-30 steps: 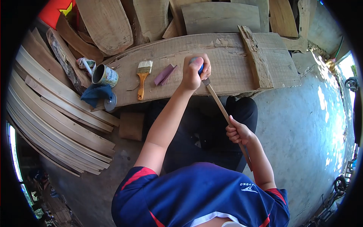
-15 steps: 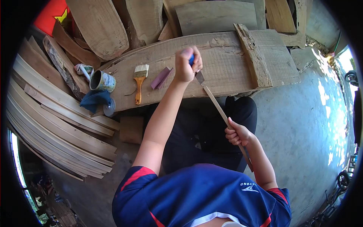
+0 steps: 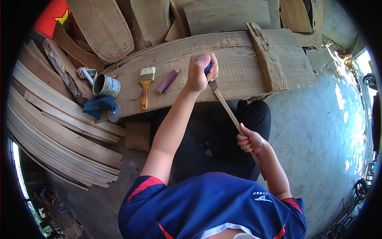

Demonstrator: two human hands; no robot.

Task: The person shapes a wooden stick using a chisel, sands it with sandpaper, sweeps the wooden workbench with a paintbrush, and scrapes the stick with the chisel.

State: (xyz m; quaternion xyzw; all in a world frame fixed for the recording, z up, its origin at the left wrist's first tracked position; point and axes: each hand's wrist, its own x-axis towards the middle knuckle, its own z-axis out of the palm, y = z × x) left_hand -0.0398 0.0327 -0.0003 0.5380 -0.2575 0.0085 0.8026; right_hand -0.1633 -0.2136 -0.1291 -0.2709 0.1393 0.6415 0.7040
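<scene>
Left hand [image 3: 202, 73] fists round a blue-handled scraper [image 3: 213, 85], blade at the far end of a wooden strip [image 3: 229, 109], 1 o'clock from centre — right hand [image 3: 251, 141] wraps the strip at 4, presumably bracing it. Paintbrush [image 3: 145, 92] lies clear at 10.

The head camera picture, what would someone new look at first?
Probably the navy shirt at the bottom, then, in the middle, the left hand gripping a blue-handled tool at the end of a thin wooden strip that the right hand holds. The bright red patch at top left and the long planks at left might catch the eye next.
</scene>
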